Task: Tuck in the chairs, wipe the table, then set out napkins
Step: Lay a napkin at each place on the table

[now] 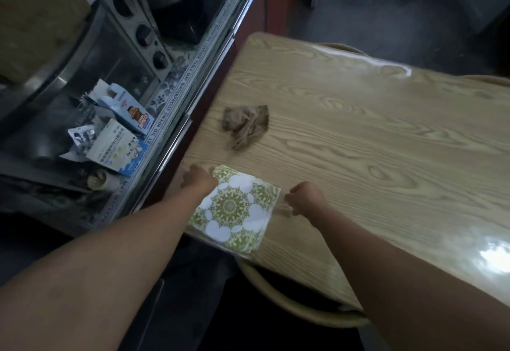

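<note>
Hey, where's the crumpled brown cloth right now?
The crumpled brown cloth lies on the light wooden table near its left edge, just beyond the green-and-white patterned napkins, untouched by either hand.

Both bare forearms reach up from bottom corners toward frame centre — left hand (199, 180) fingers curled under, right hand (305, 197) closed in loose fist.
</note>
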